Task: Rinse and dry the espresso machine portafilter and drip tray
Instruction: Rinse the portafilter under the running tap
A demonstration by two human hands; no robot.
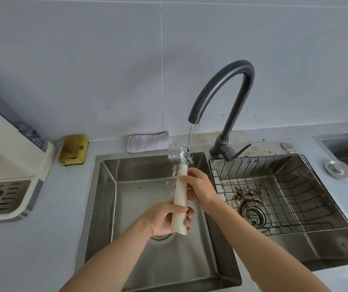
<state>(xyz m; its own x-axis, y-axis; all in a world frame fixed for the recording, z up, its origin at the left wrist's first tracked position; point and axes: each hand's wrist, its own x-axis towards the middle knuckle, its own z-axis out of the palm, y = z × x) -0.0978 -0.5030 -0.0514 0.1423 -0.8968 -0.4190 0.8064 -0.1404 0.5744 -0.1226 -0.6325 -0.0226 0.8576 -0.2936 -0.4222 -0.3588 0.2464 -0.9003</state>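
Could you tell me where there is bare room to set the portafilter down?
The counter between the espresso machine and the left basin, in front of the sponge, is bare. The back ledge holds sponge and cloth; a wire rack fills the right basin.

Two bare hands on two bare forearms, no garment within view.

Left hand (164, 220): above the near half of the sink (103, 197). Back of hand, knuckles and thumb visible; fingertips partly visible.

Left forearm (114, 256): uncovered from wrist to lower frame edge, over the sink's near rim, broadening toward the elbow end.

Right hand (200, 188): just inside the sink's right wall. Back of hand, thumb and fingers visible.

Right forearm (263, 245): uncovered along full visible length, right of the sink's right rim, likewise broadening.

Nail detail too small to assess.
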